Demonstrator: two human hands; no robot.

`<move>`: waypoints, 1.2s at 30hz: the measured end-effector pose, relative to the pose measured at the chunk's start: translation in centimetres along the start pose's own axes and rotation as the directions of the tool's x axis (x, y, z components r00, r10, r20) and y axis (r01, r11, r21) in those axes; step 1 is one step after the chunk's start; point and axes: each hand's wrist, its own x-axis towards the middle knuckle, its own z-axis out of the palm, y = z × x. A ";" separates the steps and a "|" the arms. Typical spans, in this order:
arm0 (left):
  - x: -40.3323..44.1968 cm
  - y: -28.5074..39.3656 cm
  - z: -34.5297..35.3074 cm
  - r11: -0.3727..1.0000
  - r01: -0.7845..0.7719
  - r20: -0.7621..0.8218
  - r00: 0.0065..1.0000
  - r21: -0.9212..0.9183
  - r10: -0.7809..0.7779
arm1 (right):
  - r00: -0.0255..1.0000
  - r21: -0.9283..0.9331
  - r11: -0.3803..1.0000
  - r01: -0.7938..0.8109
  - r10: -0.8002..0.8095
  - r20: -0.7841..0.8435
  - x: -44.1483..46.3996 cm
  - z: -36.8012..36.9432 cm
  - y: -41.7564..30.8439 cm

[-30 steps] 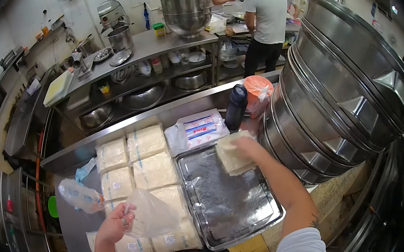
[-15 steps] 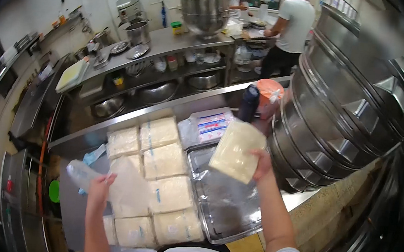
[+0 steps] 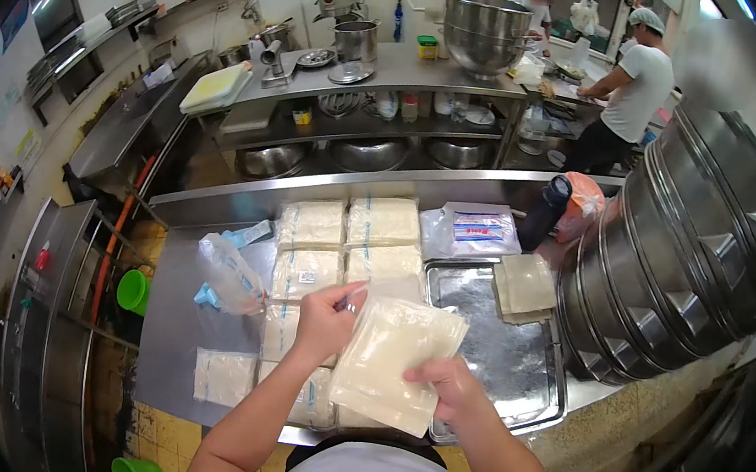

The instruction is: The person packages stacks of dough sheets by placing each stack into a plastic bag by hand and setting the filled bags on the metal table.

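Observation:
My right hand (image 3: 447,383) grips a stack of pale, square dough sheets (image 3: 393,357) by its right edge, thumb on top. My left hand (image 3: 329,321) is closed on the edge of a clear plastic bag (image 3: 394,288) at the stack's upper left corner. How far the stack is inside the bag, I cannot tell. Below and beyond lie rows of bagged dough-sheet stacks (image 3: 386,221) on the steel table. To the right, a smaller stack of sheets (image 3: 525,286) rests at the back corner of a metal tray (image 3: 479,325).
A bundle of clear bags (image 3: 231,274) lies left of the packs. Behind the tray are a printed plastic packet (image 3: 480,228), a dark bottle (image 3: 546,212) and an orange bag (image 3: 581,205). Stacked steel steamers (image 3: 659,275) rise at the right. A co-worker (image 3: 638,88) stands at the back counter.
My right hand has brought the dough sheets leftward from over the tray, and my left hand has moved right with the plastic bag. They now meet over the packs. The head view has shifted.

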 end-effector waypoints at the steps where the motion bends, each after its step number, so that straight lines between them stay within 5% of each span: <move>1: -0.8 0.8 -0.5 0.992 -0.057 0.063 0.997 0.109 0.051 | 0.999 -0.040 0.999 0.013 -0.015 -0.041 -0.3 0.3 0.6; 3: -2.4 2.2 -1.6 0.933 -0.206 0.208 0.967 0.296 0.147 | 0.992 -0.061 0.997 0.050 -0.057 -0.113 -0.2 -0.3 2.3; 9: -7.1 0.9 -5.0 0.910 -0.370 0.451 0.855 0.188 0.255 | 0.949 -0.056 0.993 0.102 -0.114 -0.294 -0.9 -0.2 6.6; 12: -8.6 -1.8 -7.2 0.948 -0.271 0.383 0.904 0.169 0.190 | 0.928 -0.013 0.987 0.160 -0.155 -0.339 -0.5 0.6 9.5; 15: -10.2 -4.8 -9.6 0.950 -0.092 0.388 0.921 0.297 -0.032 | 0.899 0.010 0.977 0.211 -0.190 -0.394 0.8 1.1 12.7; 21: -10.8 -7.1 -14.0 0.935 0.004 0.350 0.927 0.355 -0.137 | 0.836 0.152 0.955 0.256 -0.140 -0.530 3.5 1.8 17.4; 24: -12.0 -9.3 -14.6 0.918 -0.182 0.426 0.904 0.351 0.016 | 0.834 0.167 0.940 0.297 -0.170 -0.525 4.7 1.6 18.7; 30: -10.7 -8.6 -15.4 0.940 -0.093 0.306 0.952 0.330 -0.013 | 0.783 0.084 0.935 0.344 -0.236 -0.575 7.5 0.7 21.5; 36: -13.6 -8.1 -13.9 0.946 -0.235 0.395 0.909 0.224 0.132 | 0.779 0.100 0.916 0.390 -0.270 -0.566 9.5 1.8 21.0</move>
